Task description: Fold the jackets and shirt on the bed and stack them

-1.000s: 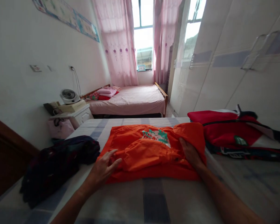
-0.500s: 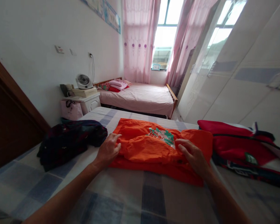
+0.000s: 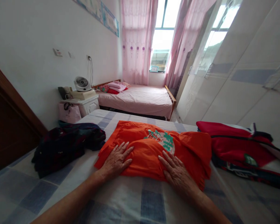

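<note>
Sheet (image 3: pixel 128 202) broad past near edge of orange garment (image 3: pixel 146 155); hands (image 3: pixel 116 160) (image 3: pixel 177 171) atop.

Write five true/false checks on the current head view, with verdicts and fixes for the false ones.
1. The left hand rests on the orange garment with the green-and-white print. True.
2. The dark garment lies to the right of the orange garment. False: it lies to the left.
3. The fan stands on a box on the white bedside cabinet. True.
4. The right hand is clenched in a fist. False: it lies open, fingers extended, on the orange garment.
5. The pink curtains are drawn fully across the window. False: glass shows between them.
</note>
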Action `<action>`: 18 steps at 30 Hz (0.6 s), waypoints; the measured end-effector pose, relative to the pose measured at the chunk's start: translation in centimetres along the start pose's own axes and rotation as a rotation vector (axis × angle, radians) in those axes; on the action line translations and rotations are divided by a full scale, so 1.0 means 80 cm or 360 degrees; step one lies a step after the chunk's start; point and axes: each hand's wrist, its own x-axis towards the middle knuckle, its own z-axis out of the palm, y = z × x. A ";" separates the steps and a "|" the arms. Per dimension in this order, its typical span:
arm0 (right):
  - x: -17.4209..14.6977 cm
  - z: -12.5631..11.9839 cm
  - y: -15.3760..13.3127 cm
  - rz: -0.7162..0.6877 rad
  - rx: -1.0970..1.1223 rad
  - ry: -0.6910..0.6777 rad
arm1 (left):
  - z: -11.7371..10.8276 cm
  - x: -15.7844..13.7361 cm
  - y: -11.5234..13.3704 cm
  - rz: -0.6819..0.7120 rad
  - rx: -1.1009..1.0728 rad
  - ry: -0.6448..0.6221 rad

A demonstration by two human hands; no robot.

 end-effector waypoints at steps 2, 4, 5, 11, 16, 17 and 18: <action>0.000 -0.004 -0.001 0.0018 0.0028 0.0007 | -0.002 0.000 0.001 0.0010 -0.0007 0.0012; 0.002 -0.015 -0.003 0.0037 0.0090 -0.0036 | -0.008 0.000 0.002 0.0025 -0.0027 -0.0031; 0.004 -0.023 -0.004 0.0049 0.0141 -0.0079 | -0.012 0.001 0.002 0.0026 -0.0045 -0.0069; 0.051 -0.080 0.023 0.0185 0.0525 0.0153 | -0.055 0.043 -0.001 -0.0033 -0.0162 0.0120; 0.129 -0.084 0.096 0.0513 0.0461 0.0425 | -0.064 0.114 0.010 -0.0014 -0.0221 0.0231; 0.142 -0.080 0.109 0.0548 0.0449 0.0421 | -0.059 0.124 0.015 0.0003 -0.0239 0.0226; 0.153 -0.076 0.121 0.0574 0.0444 0.0410 | -0.050 0.129 0.020 0.0030 -0.0255 0.0214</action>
